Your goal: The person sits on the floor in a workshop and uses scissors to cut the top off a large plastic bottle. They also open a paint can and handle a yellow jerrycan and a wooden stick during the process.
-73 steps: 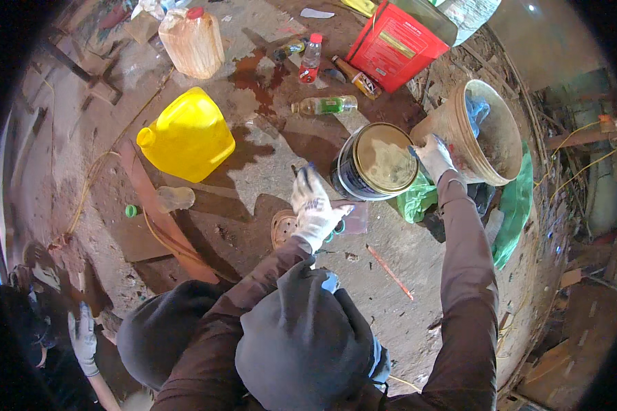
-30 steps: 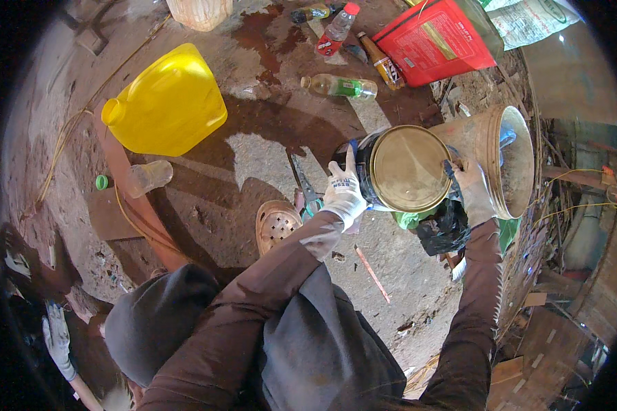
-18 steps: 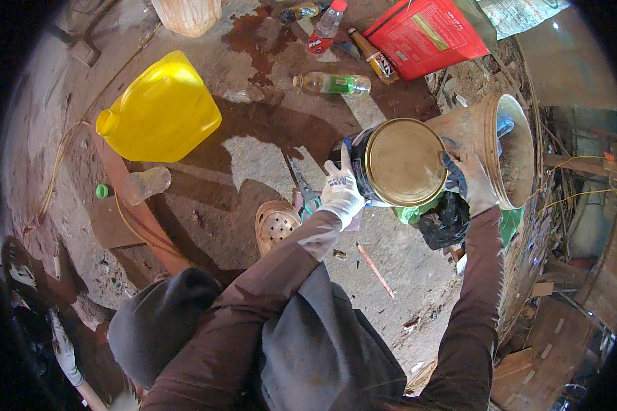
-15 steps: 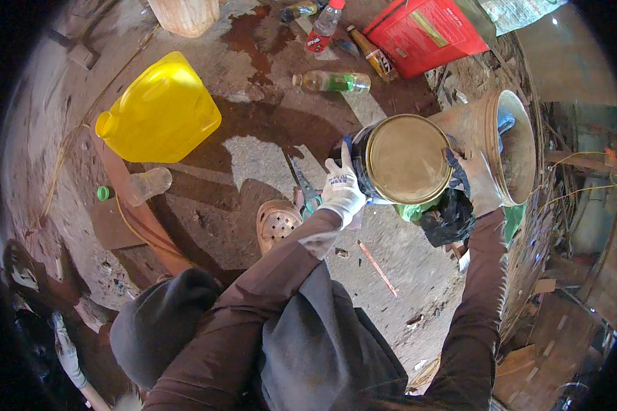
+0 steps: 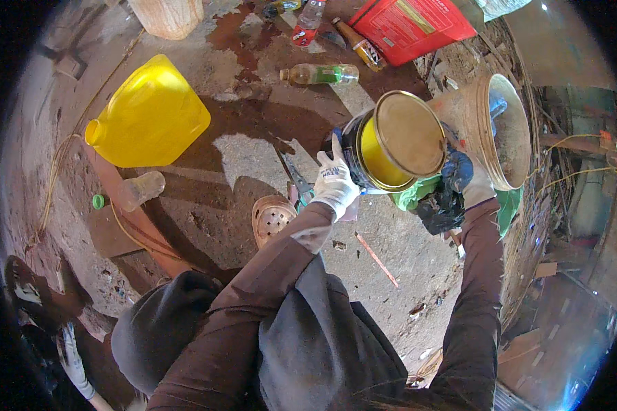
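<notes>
Hands (image 5: 334, 181) grip paint can (image 5: 373, 157) and lid (image 5: 410, 133).

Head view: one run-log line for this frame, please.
left hand: gripping round dark paint can | right hand: on can's far side | lid: tilted up, yellow paint showing

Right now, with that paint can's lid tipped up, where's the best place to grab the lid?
Take the lid by its raised right rim, from the side of the right hand: it tilts up there over the yellow paint, while its left edge sits on the paint can, steadied by the left hand.
</notes>
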`<state>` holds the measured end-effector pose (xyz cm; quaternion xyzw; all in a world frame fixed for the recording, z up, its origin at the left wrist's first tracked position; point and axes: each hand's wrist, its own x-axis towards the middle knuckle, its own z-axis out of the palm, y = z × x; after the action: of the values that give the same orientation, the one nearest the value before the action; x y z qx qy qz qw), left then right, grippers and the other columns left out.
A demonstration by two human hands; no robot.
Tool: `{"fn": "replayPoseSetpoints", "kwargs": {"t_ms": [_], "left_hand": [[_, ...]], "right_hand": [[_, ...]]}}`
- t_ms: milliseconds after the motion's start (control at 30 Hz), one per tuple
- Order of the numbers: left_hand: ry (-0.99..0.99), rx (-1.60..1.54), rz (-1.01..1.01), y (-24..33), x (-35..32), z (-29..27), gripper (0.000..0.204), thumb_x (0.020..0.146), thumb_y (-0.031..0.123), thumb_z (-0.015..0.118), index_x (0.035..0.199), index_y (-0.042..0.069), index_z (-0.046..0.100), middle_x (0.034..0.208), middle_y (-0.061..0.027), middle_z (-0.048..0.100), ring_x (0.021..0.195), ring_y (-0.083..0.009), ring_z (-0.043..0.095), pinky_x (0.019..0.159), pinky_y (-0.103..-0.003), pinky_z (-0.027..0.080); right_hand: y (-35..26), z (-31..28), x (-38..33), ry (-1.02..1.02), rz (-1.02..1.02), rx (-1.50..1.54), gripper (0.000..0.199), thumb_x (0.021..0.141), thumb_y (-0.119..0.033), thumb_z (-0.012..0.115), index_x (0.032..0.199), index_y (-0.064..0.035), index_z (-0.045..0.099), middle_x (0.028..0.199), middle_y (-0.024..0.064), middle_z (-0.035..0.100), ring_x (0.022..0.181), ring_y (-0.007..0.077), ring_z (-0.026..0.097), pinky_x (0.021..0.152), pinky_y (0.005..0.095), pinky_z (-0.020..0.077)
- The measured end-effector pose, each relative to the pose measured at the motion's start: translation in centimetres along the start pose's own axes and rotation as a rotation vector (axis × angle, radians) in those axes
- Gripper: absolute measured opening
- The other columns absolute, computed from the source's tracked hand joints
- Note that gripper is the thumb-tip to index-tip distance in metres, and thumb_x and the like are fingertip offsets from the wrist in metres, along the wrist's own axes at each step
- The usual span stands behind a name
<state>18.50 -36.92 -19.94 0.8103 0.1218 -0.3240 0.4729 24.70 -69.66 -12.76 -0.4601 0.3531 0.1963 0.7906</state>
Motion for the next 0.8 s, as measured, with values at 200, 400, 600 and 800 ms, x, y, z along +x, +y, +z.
{"fn": "replayPoseSetpoints", "kwargs": {"t_ms": [200,400,600,800], "left_hand": [[0.041,0.057,0.053,-1.0,0.8,1.2,0.140,0.064,0.027,0.091,0.157,0.018,-0.013,0.141,-0.0323,0.032,0.119,-0.0470,0.056,0.099,-0.049,0.050],[0.051,0.131,0.062,-2.0,1.4,1.7,0.136,0.068,0.028,0.088,0.157,0.013,-0.015,0.141,-0.0309,0.033,0.117,-0.0443,0.059,0.096,-0.047,0.052],[0.061,0.108,0.097,-2.8,0.4,1.4,0.135,0.069,0.029,0.087,0.156,0.008,-0.014,0.147,-0.0299,0.030,0.124,-0.0460,0.053,0.101,-0.047,0.048],[0.057,0.047,0.093,-4.8,-1.4,0.3,0.128,0.069,0.031,0.088,0.157,0.007,-0.002,0.147,-0.0294,0.030,0.133,-0.0453,0.045,0.107,-0.046,0.044]], "right_hand": [[0.3,-3.6,-1.0,-0.028,-0.137,-0.165,0.024,0.098,-0.022,0.063,0.115,-0.0056,0.063,0.091,0.0035,0.064,0.070,0.0133,0.061,0.056,0.0265,0.0523],[3.3,3.7,-8.5,0.179,-0.592,-0.400,0.030,0.099,-0.012,0.060,0.127,-0.0016,0.057,0.099,0.0043,0.065,0.079,0.0101,0.064,0.064,0.0226,0.0527],[6.3,9.3,-13.2,0.524,-1.198,-1.156,0.010,0.096,-0.002,0.057,0.104,0.0043,0.054,0.093,0.0096,0.060,0.079,0.0170,0.059,0.069,0.0297,0.0498],[10.3,7.5,-17.1,0.791,-1.518,-1.502,0.017,0.092,-0.004,0.063,0.104,0.0035,0.055,0.094,0.0157,0.058,0.079,0.0322,0.060,0.072,0.0373,0.0503]]}}
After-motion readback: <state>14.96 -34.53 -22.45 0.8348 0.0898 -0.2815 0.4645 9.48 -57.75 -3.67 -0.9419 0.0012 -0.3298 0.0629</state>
